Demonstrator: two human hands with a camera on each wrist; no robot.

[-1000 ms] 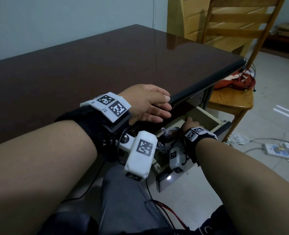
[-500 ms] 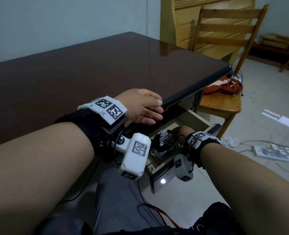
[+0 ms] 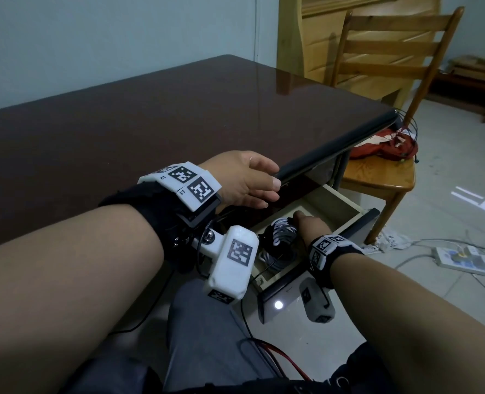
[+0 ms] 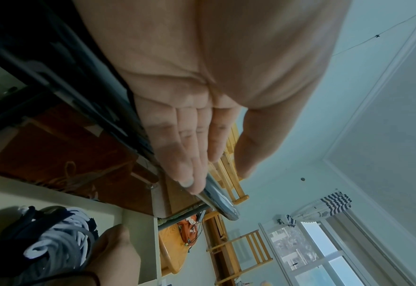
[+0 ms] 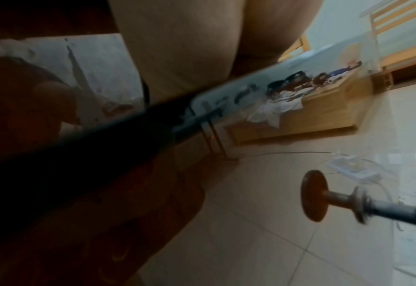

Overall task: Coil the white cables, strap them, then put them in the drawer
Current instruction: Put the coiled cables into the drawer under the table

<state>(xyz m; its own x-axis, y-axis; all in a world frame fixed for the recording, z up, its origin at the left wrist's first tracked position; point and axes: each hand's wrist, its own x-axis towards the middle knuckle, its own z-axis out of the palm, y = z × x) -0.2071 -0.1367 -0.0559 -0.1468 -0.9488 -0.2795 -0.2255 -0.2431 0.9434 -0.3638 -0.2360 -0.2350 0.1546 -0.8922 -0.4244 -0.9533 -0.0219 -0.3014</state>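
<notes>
The drawer under the dark table stands pulled out. In it lies a coiled white cable bundle wrapped in a black strap, also seen in the left wrist view as the bundle. My right hand is inside the drawer, against the bundle's right side, fingers stretched toward the drawer's back; the right hand touches the coil. My left hand rests flat on the table's front edge, and its fingers lie straight and hold nothing. More looped cable lies nearer the drawer front.
A wooden chair with a red bag stands right of the drawer. A power strip and cords lie on the tiled floor. The drawer knob sticks out toward my legs. The tabletop is bare.
My right hand has drawn back from deep in the drawer to the bundle's right side, leaving the coil in plain view. The left hand has stayed on the table edge.
</notes>
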